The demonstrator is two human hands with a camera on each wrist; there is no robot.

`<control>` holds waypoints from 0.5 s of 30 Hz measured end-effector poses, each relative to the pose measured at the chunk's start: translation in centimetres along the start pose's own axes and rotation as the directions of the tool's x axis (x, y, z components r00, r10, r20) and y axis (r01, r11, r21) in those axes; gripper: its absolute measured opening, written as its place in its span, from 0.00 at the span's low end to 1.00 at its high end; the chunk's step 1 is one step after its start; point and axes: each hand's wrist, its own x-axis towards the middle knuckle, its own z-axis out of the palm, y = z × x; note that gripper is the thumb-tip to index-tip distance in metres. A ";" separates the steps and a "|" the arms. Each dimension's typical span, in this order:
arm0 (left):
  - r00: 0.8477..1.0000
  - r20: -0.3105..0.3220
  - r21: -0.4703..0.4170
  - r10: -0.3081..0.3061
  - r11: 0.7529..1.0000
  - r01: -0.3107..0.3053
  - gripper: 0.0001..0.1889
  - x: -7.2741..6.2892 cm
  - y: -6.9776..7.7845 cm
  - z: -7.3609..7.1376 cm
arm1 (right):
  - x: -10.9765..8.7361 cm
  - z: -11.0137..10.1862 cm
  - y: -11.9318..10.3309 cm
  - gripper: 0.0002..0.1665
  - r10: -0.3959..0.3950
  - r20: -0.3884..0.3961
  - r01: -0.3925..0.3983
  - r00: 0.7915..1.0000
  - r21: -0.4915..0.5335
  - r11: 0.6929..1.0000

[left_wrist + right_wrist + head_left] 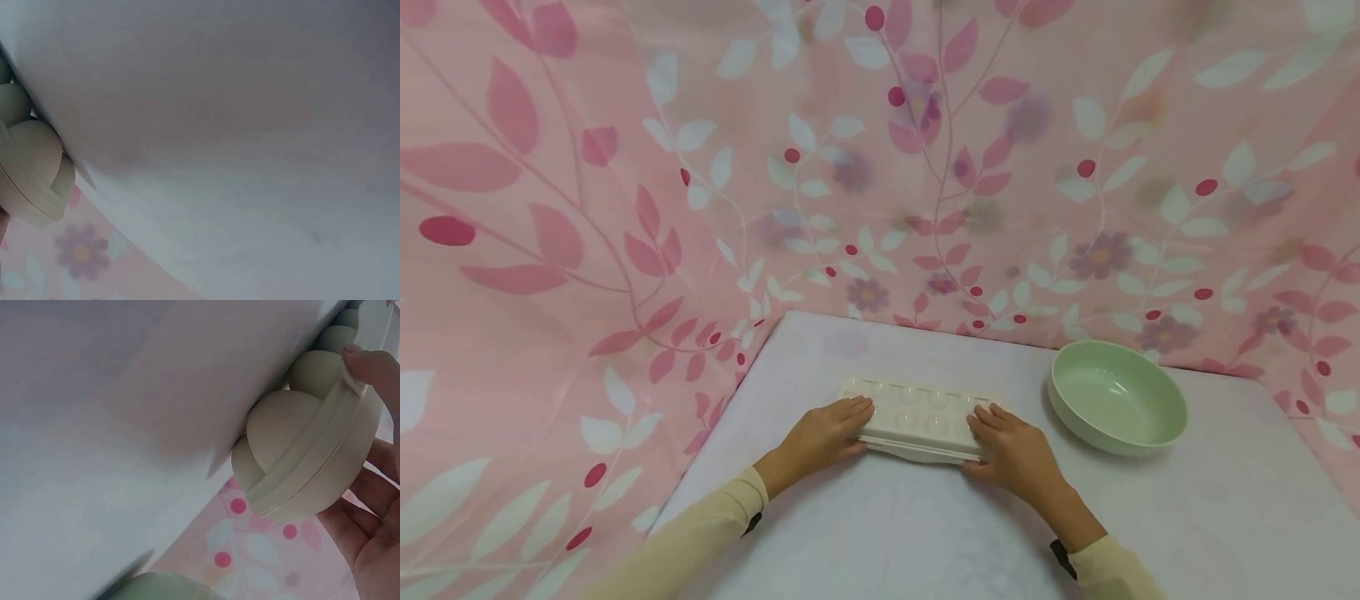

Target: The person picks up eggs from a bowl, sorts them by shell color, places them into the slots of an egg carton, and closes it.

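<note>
A cream plastic egg box [917,414] with a bumped lid lies lengthwise across the white table. Its lid is down, and rounded cups [284,428] bulge from its underside in the right wrist view. My left hand [823,437] grips the left end, fingers on the lid and thumb low at the front. At the other end, my right hand [1018,454] holds it the same way, its thumb pressing the rim near the front tab. In the left wrist view only the end of the box [34,162] shows, with the left hand almost wholly out of frame.
A pale green bowl [1116,398] stands at the back right of the table [895,533], a short way from the right hand. Pink curtains [880,183] printed with leaves and flowers hang behind the table and along its left side.
</note>
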 end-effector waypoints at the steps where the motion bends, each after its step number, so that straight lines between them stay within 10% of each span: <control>1: 1.000 -0.011 0.004 0.012 1.000 -0.012 0.34 -0.1 0.1 -0.1 | 0.1 0.0 -0.2 0.42 -0.004 -0.007 0.004 1.000 -0.009 1.000; 9: 0.997 -0.053 0.031 0.054 0.998 -0.053 0.32 -0.3 0.1 -0.3 | 0.4 0.1 -1.2 0.36 -0.042 -0.053 0.036 0.998 -0.102 0.994; 15: 0.999 -0.024 0.024 0.037 0.999 -0.036 0.30 0.5 -0.3 0.1 | 0.4 -0.9 -0.1 0.36 0.020 0.054 -0.021 0.998 0.009 1.000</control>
